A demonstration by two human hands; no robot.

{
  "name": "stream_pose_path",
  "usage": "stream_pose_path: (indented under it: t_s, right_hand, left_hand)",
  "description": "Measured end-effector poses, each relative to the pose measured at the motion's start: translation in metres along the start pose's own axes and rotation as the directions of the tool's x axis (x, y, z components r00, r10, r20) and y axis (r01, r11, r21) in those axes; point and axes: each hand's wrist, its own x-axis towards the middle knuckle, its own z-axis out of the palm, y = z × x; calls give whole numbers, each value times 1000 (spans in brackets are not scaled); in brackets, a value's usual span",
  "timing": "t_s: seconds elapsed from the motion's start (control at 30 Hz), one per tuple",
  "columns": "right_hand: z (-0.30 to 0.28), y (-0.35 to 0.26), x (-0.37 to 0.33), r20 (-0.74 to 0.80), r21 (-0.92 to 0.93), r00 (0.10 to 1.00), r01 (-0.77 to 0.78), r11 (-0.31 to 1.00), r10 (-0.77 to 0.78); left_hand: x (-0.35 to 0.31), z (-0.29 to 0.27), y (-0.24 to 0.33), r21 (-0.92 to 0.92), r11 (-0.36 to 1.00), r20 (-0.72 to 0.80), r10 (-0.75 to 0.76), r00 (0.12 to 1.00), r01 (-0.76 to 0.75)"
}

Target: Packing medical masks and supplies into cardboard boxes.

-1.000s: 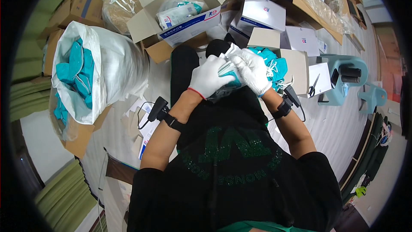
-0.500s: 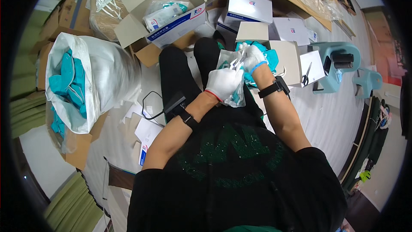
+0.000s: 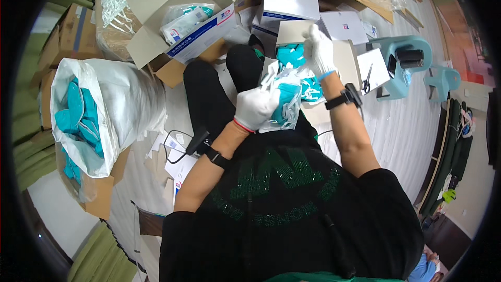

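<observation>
My left hand (image 3: pixel 257 107), in a white glove with a red cuff edge, is closed on a clear plastic bag (image 3: pixel 293 117) with teal masks inside. White strips (image 3: pixel 270 74) stick up from the bag beside its fingers. My right hand (image 3: pixel 319 52), in a white glove with a blue cuff edge, is raised over an open white box (image 3: pixel 344 57), apart from the bag. Its fingers look curled; whether they hold anything is hidden. Teal face masks (image 3: pixel 290 56) with white straps fill the box beneath it.
A white woven sack (image 3: pixel 130 94) of teal masks stands at the left. An open carton (image 3: pixel 206 34) with bagged masks lies ahead, near closed white boxes (image 3: pixel 289 2). Scissors (image 3: pixel 367 78) rest on a white box flap beside a blue-green stool (image 3: pixel 399 83).
My right hand has left the bag and moved up over the box. The left hand keeps hold of the bag, which now shows more of its teal contents. The whole view has shifted slightly.
</observation>
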Motion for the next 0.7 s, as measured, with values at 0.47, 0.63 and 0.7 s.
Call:
stream_pose_path:
  t_s: [0.47,0.63,0.7]
  right_hand:
    - [33,-12,-57,533,-521,844,387,761,-64]
    - [46,-16,-71,498,-678,838,536,503,-221]
    - [50,-14,-74,457,-733,852,523,436,-255]
  left_hand:
    - [45,-26,-8,24,842,367,-509,779,539]
    - [59,-10,-6,150,682,431,-697,573,716]
    - [42,14,-30,61,849,563,-464,684,525]
